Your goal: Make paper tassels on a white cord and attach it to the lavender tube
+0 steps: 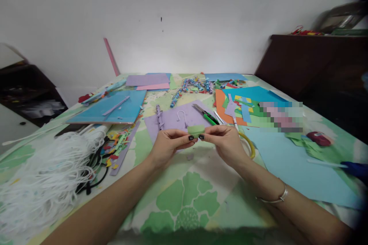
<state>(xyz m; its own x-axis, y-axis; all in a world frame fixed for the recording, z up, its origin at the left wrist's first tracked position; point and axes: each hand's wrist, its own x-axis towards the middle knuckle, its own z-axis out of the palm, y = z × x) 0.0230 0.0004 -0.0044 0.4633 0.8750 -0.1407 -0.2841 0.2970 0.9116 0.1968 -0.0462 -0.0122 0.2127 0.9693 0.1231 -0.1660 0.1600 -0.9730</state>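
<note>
Between my two hands is a small piece of light green paper [196, 130], pinched at its lower edge from both sides. My left hand [172, 140] grips its left end between thumb and fingers. From the other side my right hand [225, 139] holds the right end the same way, thumbs almost meeting. Just beyond lies a sheet of purple paper [172, 118]. On it rest a white bent cord [181, 115], a purple paper-wrapped stick [159, 116] and a green-handled cutter knife [205, 114]. A pair of scissors [219, 118] is partly hidden behind my right hand.
A large bundle of white cord [51, 176] covers the left side, near paper scraps [115, 149] and a blue sheet [115, 101]. Decorated sticks [179, 93] lie at the back. To the right are a light blue sheet [287, 160], a yellow ring [249, 145] and orange paper [221, 103].
</note>
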